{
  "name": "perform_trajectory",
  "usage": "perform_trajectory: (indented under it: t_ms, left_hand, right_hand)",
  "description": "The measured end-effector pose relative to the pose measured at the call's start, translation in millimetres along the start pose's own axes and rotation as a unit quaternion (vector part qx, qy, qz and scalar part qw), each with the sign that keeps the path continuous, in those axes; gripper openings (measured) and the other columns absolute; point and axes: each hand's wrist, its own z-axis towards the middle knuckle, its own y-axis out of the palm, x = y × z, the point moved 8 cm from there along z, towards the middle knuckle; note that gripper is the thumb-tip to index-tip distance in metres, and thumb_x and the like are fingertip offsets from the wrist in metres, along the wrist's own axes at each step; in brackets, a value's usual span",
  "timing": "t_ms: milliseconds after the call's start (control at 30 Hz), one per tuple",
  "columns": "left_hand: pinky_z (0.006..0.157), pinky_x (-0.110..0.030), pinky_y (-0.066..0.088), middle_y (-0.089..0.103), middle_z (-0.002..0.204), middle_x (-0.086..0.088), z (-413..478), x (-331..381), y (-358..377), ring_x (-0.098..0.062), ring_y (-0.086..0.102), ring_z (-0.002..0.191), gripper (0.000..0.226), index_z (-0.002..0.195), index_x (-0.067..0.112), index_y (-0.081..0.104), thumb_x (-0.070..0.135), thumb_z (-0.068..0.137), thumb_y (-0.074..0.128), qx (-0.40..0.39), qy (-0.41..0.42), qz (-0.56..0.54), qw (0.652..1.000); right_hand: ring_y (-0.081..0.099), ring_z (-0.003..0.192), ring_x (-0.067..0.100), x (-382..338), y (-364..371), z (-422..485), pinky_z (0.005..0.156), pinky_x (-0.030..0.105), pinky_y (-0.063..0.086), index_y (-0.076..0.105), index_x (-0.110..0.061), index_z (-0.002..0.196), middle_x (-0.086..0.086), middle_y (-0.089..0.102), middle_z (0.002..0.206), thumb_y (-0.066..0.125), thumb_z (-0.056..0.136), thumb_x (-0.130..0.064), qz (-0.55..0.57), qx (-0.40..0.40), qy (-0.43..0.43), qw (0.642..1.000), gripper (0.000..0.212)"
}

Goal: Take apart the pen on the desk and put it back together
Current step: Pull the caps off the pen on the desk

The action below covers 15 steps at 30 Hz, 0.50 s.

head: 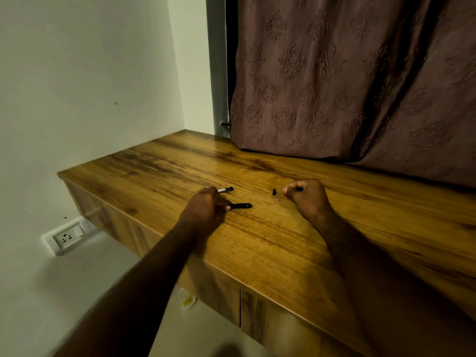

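Warm-grained wooden table [283, 253] fills the corner under a plain pale wall [90, 86], with a mauve patterned curtain [347, 86] hanging to its far edge and a white wall socket [67, 238] low on the left.

The pen lies in pieces mid-table, between the two hands. The left hand [206, 208] has its fingers curled down and seems to pinch the left end of the slim black pen barrel [240, 206], likely to steady it for refitting. That barrel lies flat, its long axis left to right, free end pointing right. Just beyond it, the black and silver pen section [226, 189] runs almost parallel and tilts slightly far at its right end. Whether the hand touches it I cannot tell.

The short black end piece [274, 192] and the tiny silvery bit [277, 199] lie apart to the right, near the right hand [306, 197]. That hand is a closed fist resting on the table, with nothing visible in it.
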Motion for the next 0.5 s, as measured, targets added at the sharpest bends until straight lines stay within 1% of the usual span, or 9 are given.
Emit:
perform_trajectory:
  t_ms: [67, 133, 233, 333, 400, 500]
  left_hand:
    - [0.071, -0.023, 0.039, 0.065, 0.091, -0.013, 0, -1, 0, -0.027, 0.061, 0.084, 0.018, 0.1, 0.016, 0.076, 0.02, 0.085, 0.068, 0.001, 0.002, -0.002, 1.0]
    - [0.072, -0.024, 0.04, 0.064, 0.092, -0.012, 0, -3, 2, -0.027, 0.061, 0.085, 0.02, 0.101, 0.017, 0.076, 0.023, 0.085, 0.065, -0.003, 0.001, 0.001, 1.0]
    - [0.074, -0.025, 0.041, 0.064, 0.093, -0.011, 0, -4, 4, -0.027, 0.06, 0.088, 0.023, 0.103, 0.018, 0.076, 0.026, 0.086, 0.063, -0.009, -0.006, -0.003, 1.0]
    - [0.074, -0.025, 0.04, 0.064, 0.094, -0.012, 0, 0, 1, -0.025, 0.059, 0.089, 0.021, 0.103, 0.018, 0.075, 0.023, 0.086, 0.064, -0.003, -0.007, -0.006, 1.0]
    - [0.074, -0.024, 0.039, 0.064, 0.095, -0.012, 0, 0, 1, -0.025, 0.059, 0.089, 0.018, 0.101, 0.018, 0.075, 0.021, 0.086, 0.066, 0.001, -0.008, -0.005, 1.0]
    - [0.071, -0.025, 0.039, 0.061, 0.089, -0.01, 0, 0, 0, -0.026, 0.058, 0.086, 0.016, 0.096, 0.019, 0.075, 0.025, 0.085, 0.065, 0.004, -0.007, -0.002, 1.0]
  right_hand:
    - [0.067, 0.087, 0.012, -7, -5, -3, 0.085, 0.031, 0.052, 0.076, -0.015, 0.084, -0.005, 0.072, 0.084, 0.071, 0.084, -0.018, 0.028, 0.034, -0.012, 0.999, 0.005]
    - [0.066, 0.086, 0.011, -18, -1, -9, 0.084, 0.027, 0.05, 0.076, -0.012, 0.087, -0.002, 0.072, 0.086, 0.07, 0.085, -0.014, 0.054, 0.036, -0.027, 0.998, 0.007]
    - [0.064, 0.085, 0.01, -37, 24, -21, 0.08, 0.023, 0.047, 0.075, -0.007, 0.091, 0.004, 0.073, 0.092, 0.069, 0.085, -0.01, 0.039, -0.025, -0.064, 0.997, 0.009]
    - [0.063, 0.095, 0.011, -48, 53, -31, 0.087, 0.024, 0.047, 0.075, -0.01, 0.1, 0.003, 0.072, 0.102, 0.069, 0.085, -0.011, -0.032, -0.101, -0.106, 0.989, 0.016]
    - [0.062, 0.101, 0.014, -50, 61, -33, 0.091, 0.027, 0.048, 0.073, -0.008, 0.104, 0.004, 0.071, 0.107, 0.068, 0.086, -0.009, -0.055, -0.126, -0.121, 0.983, 0.019]
    - [0.062, 0.102, 0.016, -48, 61, -32, 0.093, 0.03, 0.049, 0.073, -0.009, 0.103, 0.004, 0.07, 0.107, 0.068, 0.086, -0.01, -0.068, -0.133, -0.121, 0.981, 0.018]
